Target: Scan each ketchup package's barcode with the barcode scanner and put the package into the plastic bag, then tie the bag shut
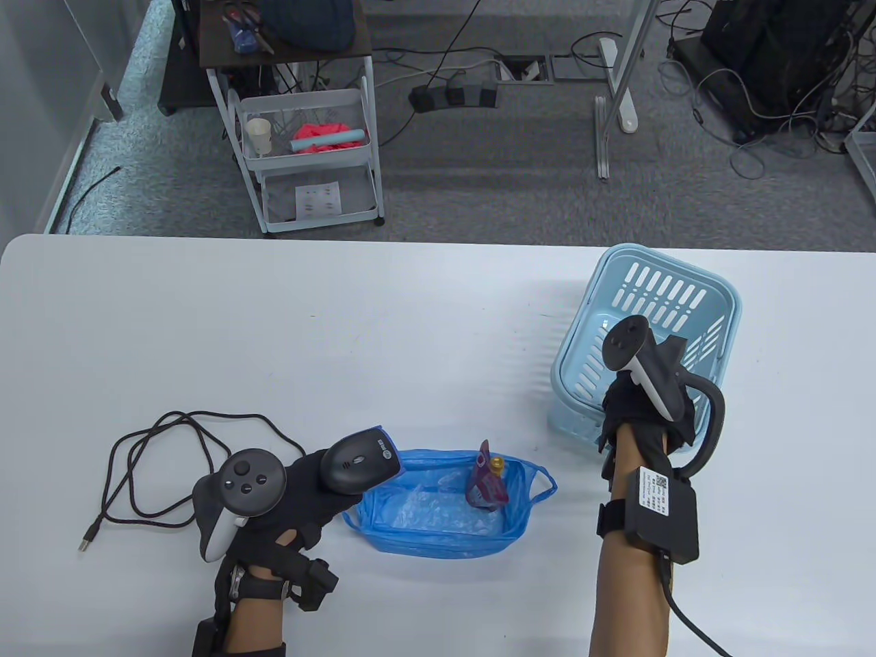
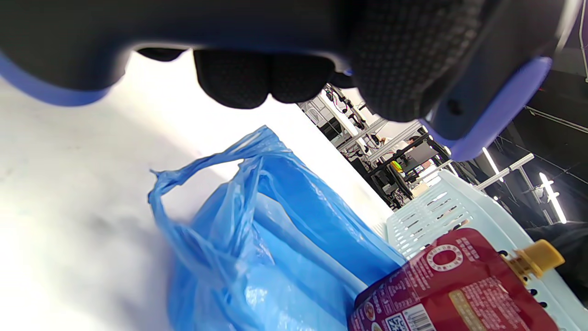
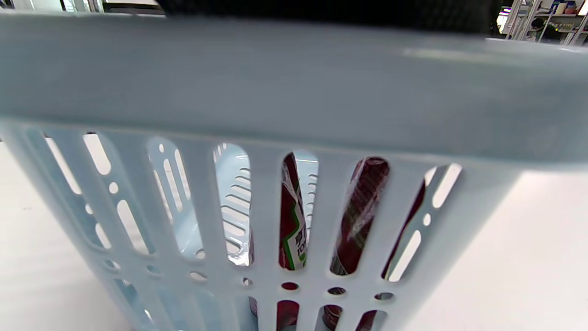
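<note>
Fingers of the left hand (image 1: 294, 499) curl round the barcode scanner (image 1: 359, 462), just beside the blue plastic bag (image 1: 438, 513) on the bench (image 1: 342, 328). 1 ketchup package (image 1: 487, 482) stands in the bag. Farther off, the right hand (image 1: 636, 404) reaches into the pale blue basket (image 1: 657, 287); its grip is hidden. More packages (image 3: 291, 216) show through the slots.

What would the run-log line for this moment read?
left hand: holds barcode scanner | right hand: reaching into blue basket, grip hidden | ketchup package: in plastic bag, untied
</note>
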### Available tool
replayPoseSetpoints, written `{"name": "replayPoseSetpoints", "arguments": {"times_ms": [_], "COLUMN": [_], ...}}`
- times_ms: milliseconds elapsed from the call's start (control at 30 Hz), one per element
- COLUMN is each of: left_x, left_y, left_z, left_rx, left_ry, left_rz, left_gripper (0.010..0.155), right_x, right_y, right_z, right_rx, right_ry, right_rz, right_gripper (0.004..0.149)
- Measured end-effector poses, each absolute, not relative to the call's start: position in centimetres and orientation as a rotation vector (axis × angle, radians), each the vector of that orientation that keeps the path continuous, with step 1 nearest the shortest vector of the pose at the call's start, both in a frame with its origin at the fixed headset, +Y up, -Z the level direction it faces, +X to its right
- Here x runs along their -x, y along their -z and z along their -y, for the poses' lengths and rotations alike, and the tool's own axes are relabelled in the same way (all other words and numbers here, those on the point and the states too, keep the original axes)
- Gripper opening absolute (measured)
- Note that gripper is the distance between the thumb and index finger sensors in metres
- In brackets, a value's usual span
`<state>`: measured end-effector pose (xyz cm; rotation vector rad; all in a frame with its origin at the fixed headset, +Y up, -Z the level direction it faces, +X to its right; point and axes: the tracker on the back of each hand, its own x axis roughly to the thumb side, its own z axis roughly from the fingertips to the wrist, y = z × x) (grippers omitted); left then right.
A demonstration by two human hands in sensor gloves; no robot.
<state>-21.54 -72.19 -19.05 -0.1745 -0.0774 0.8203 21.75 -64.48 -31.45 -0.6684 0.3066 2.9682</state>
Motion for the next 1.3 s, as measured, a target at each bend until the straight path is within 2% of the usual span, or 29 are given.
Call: {"name": "replayPoseSetpoints", "arguments": {"times_ms": [267, 867, 1100, 1300], "left_x": [21.1, 21.4, 21.2, 21.0], "left_y": [19.1, 19.0, 19.1, 19.1], "left_z": [72.3, 72.4, 72.5, 72.6], "left_rx": [0.182, 0.181, 0.189, 0.191], "left_ry": [-0.788, -0.799, -0.784, -0.772], "left_rz": [0.082, 0.073, 0.071, 0.078], "left_gripper": [0.049, 0.049, 0.049, 0.049], "right_x": [-21.5, -20.1, -17.0, -13.1], "right_y": [30.8, 26.2, 24.2, 23.1], "right_z": [62.1, 52.8, 50.5, 49.9], "right_rx": [0.594, 0.315, 0.088, -0.129], "right_ry": [-2.953, -2.942, -2.964, -2.974], "right_rz": [-0.215, 0.171, 0.297, 0.311], "right_gripper": [0.042, 0.043, 0.043, 0.043]}}
